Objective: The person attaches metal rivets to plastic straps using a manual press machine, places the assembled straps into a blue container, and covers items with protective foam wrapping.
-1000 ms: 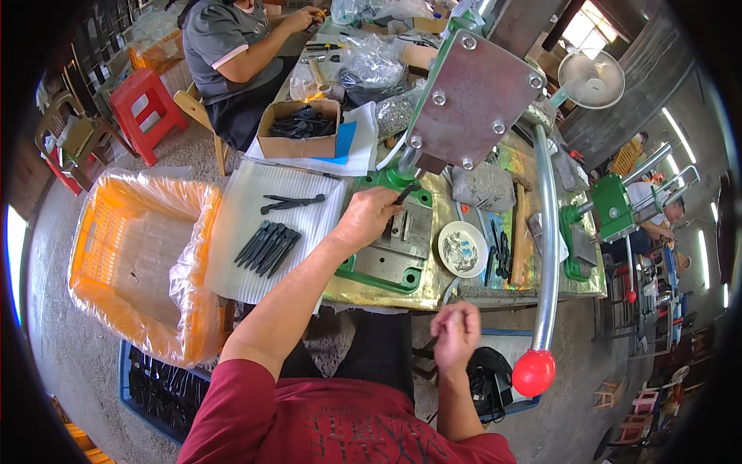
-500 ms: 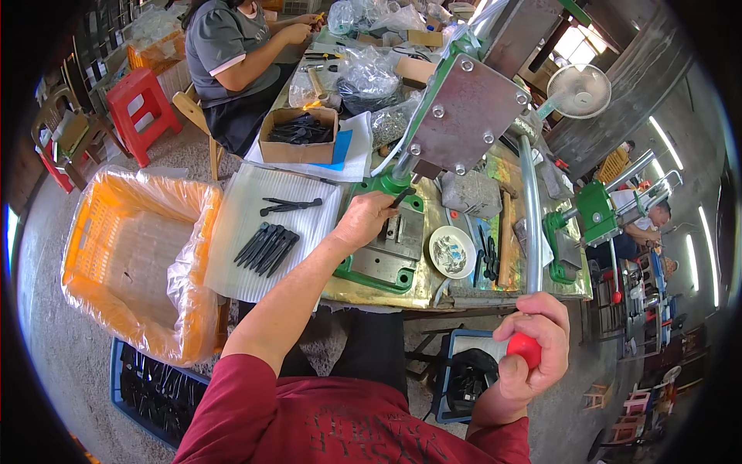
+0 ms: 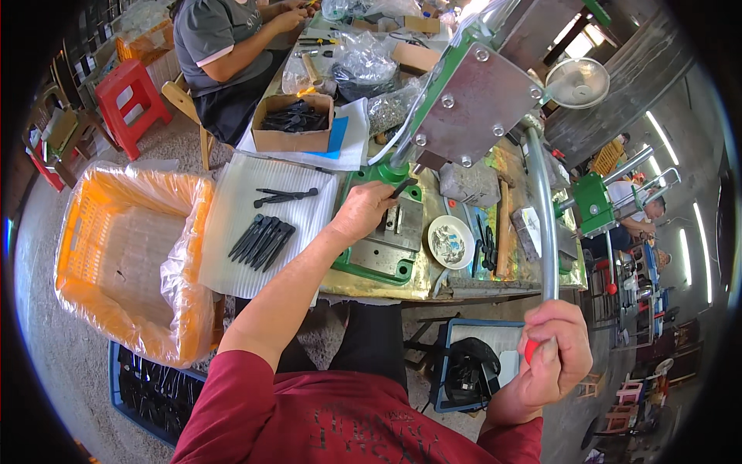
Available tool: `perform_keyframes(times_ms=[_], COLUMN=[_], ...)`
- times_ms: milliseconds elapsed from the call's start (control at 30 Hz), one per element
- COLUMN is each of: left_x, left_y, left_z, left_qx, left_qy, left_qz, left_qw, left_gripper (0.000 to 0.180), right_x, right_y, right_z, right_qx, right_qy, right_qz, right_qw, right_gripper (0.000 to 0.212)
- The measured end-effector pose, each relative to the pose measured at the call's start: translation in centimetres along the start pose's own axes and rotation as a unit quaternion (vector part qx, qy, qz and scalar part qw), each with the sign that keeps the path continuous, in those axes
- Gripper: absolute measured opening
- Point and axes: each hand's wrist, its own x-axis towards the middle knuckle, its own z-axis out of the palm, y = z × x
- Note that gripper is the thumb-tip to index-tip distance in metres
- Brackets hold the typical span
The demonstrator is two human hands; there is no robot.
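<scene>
Our left hand [image 3: 363,212] pinches one black part [image 3: 403,187], seemingly unfinished, right hand [image 3: 559,354] grips red knob [image 3: 531,350], piled parts [image 3: 262,241] done or left unclear.

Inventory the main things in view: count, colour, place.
lever presses: two, green, bench centre and right
slim pieces: many, black, on white sheet, boxed
box: one, brown, beyond sheet
basket: one, orange, left
bowl: one, white, centre right
trays: two, blue, lower left and centre
stool: at least one, red, upper left
fan: one, pale, upper right
workers: two or more, grey, white tops, upper left, right
left hand: one, bare, holding slim piece
right hand: one, bare, on red knob
</scene>
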Motion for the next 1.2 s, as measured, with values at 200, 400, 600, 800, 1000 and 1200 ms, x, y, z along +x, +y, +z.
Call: perform_keyframes(times_ms=[200,400,600,800,1000,1200], left_x=[0.8,-0.1,0.0,0.1,0.3,0.2], left_y=[-0.7,-0.6,-0.2,-0.1,0.2,-0.4], left_z=[0.3,0.3,0.2,0.0,0.2,0.4], left_qx=[0.040,0.007,0.016,0.040,0.009,0.000], left_qy=[0.037,0.016,0.016,-0.008,-0.017,-0.008], left_qz=[0.087,0.039,0.036,0.011,-0.021,-0.021], left_qw=[0.995,0.999,0.999,0.999,1.000,1.000], left_gripper=[0.012,0.012,0.012,0.014,0.013,0.013], right_x=[-3.1,-3.0,-2.7,-1.1,0.1,0.5], right_y=[12.8,12.9,10.2,3.6,1.1,0.8], right_z=[6.5,6.4,5.0,2.0,0.2,0.2], right_qx=[-0.096,-0.068,-0.060,-0.020,-0.006,-0.014], right_qy=[-0.022,-0.054,-0.067,-0.058,-0.075,-0.089], right_qz=[-0.247,-0.251,-0.234,-0.139,-0.061,-0.063], right_qw=[0.964,0.964,0.968,0.988,0.995,0.994], right_gripper=[0.014,0.014,0.010,0.013,0.017,0.017])
